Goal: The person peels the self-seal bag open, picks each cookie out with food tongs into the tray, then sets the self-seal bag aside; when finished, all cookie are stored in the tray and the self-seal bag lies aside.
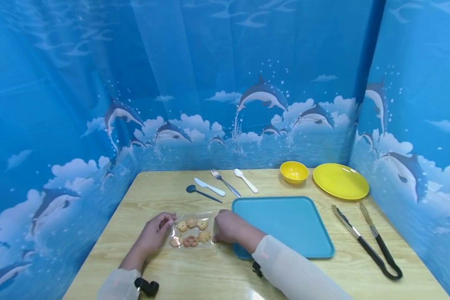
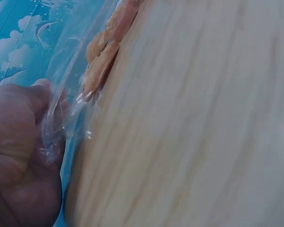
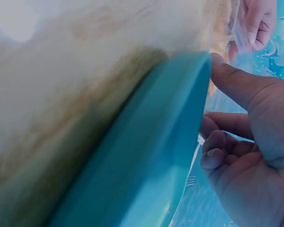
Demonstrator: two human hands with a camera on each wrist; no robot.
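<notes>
A clear plastic bag of cookies (image 1: 191, 233) lies over the table's front left, with several cookies in two rows showing through the film. My left hand (image 1: 155, 234) pinches its left edge, and the crinkled film shows between thumb and fingers of the left hand (image 2: 26, 151) in the left wrist view. At the bag's right edge, my right hand (image 1: 230, 227) grips the film with thumb and fingers, beside the left rim of a teal tray (image 1: 285, 225). In the right wrist view, the tray (image 3: 146, 142) partly covers the fingertips of the right hand (image 3: 255, 137).
Behind the bag lie a dark spoon (image 1: 202, 193), a white knife (image 1: 210, 187), a fork (image 1: 226, 183) and a white spoon (image 1: 246, 181). A yellow bowl (image 1: 294, 172) and yellow plate (image 1: 340, 181) sit at the back right. Black-handled tongs (image 1: 375, 248) lie right of the tray.
</notes>
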